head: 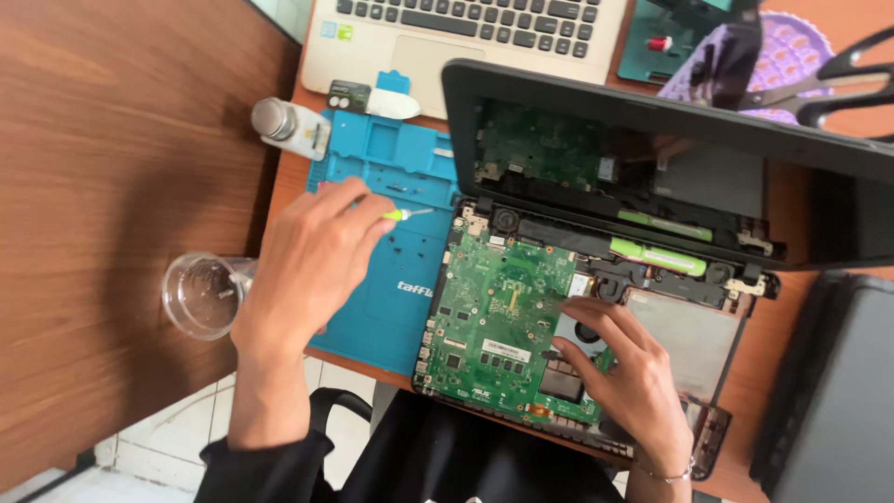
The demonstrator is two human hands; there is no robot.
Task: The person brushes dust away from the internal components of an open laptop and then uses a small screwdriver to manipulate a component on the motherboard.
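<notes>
An opened black laptop (736, 373) lies before me with its green motherboard (494, 307) exposed and its dark screen (652, 158) tilted up behind. My left hand (312, 261) grips a small screwdriver (405, 214) with a yellow-green handle, its tip pointing right over the blue work mat (400, 168), just left of the board's top corner. My right hand (624, 368) rests flat on the lower right of the board, fingers spread around the fan area, holding nothing.
A clear plastic cup (200, 296) stands at the desk's left edge. A small bottle with a metal cap (284, 126) lies at the mat's corner. A second, light laptop (466, 37) sits at the back, black scissors (838, 84) far right, a dark case (829, 391) at right.
</notes>
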